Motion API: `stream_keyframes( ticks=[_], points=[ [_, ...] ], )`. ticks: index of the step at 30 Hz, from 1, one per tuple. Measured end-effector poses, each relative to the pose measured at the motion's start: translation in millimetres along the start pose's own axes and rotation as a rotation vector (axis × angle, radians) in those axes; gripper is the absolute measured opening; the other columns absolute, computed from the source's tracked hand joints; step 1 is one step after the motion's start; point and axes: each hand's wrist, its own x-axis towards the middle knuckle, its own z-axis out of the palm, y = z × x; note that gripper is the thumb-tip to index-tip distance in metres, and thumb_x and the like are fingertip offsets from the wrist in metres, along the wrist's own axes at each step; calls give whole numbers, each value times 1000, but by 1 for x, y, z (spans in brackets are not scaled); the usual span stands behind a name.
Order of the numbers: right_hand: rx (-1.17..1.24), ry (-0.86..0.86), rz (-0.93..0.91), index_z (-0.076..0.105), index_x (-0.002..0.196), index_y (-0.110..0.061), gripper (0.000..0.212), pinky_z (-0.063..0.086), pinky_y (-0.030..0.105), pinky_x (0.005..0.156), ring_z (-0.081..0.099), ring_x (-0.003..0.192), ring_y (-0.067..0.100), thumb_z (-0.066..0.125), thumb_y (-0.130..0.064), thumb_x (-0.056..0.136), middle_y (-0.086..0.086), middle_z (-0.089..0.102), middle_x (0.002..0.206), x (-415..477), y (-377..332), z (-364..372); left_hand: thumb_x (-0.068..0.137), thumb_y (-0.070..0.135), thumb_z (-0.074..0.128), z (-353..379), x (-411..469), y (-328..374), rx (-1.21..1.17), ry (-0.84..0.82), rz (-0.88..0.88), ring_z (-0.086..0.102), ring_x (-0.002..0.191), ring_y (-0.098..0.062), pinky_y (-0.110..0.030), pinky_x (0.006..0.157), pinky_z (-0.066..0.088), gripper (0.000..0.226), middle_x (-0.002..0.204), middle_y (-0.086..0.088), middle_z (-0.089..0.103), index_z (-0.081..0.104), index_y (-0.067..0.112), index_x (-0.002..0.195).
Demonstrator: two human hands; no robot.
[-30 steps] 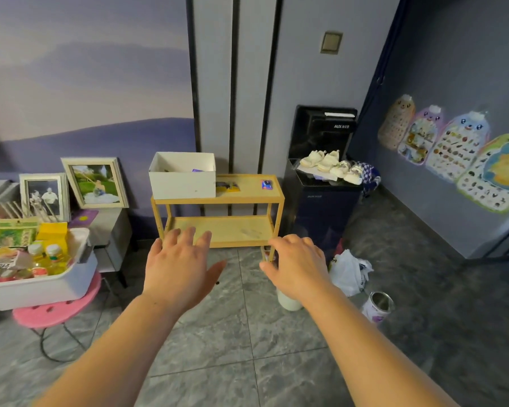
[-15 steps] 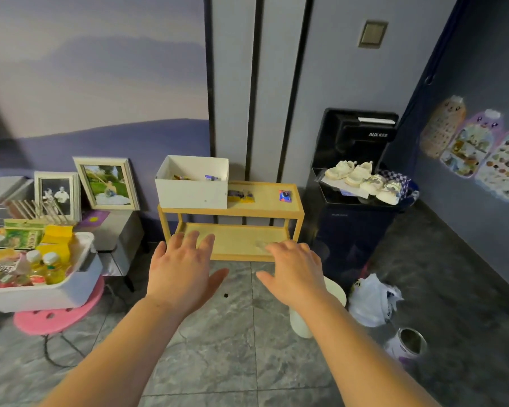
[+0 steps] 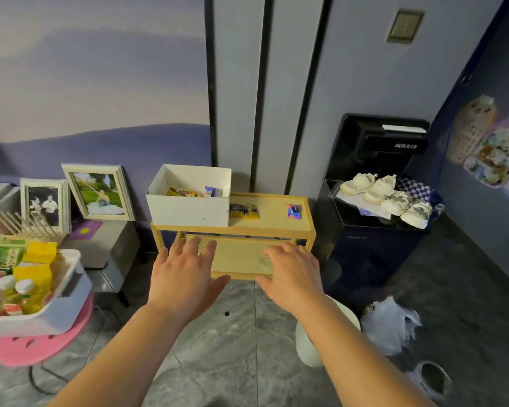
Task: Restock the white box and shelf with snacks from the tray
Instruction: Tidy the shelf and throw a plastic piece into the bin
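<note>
Pale-wood shelf (image 3: 274,218) stands against the wall, two boards, long axis left to right. On the left end of its top board sits the white box (image 3: 188,210), open side up, long side parallel to the shelf's. Snacks (image 3: 185,191) lie in the box, low against the back wall. To the right of the box on the top board: yellow packets (image 3: 244,210) close beside it, and a blue-and-red packet (image 3: 293,210) apart, nearer the right end.

Tray (image 3: 56,315) rests on a pink stool (image 3: 27,348) at far left, well apart from the shelf, its handle end facing right. It holds bottles (image 3: 27,292) and yellow cartons (image 3: 39,254).

Left hand (image 3: 183,274) and right hand (image 3: 291,277) are both out in front of the lower board, palms down, fingers pointing at the shelf. Grip wide on each, fingers spread, holding nothing. Contact with the board cannot be told. Grey tiled floor (image 3: 232,362) below.
</note>
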Motion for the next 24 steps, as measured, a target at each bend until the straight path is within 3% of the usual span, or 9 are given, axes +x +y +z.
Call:
stream_keyframes(
  ticks=[13,24],
  points=[
    [-5,-57,126,43,128,-23,48,36,44,102,41,120,25,53,-45,87,2,48,129,143,7,10,87,61,34,28,157,-25,2,-75,169,18,137,-26,-38,109,22,72,150,-5,20,13,22,144],
    [-7,-138,162,38,133,-24,51,38,38,97,39,121,24,51,-45,88,2,43,135,242,84,27,87,59,38,76,267,13,-6,-190,175,17,136,-27,-37,109,23,71,151,-7,17,15,22,144]
  ],
)
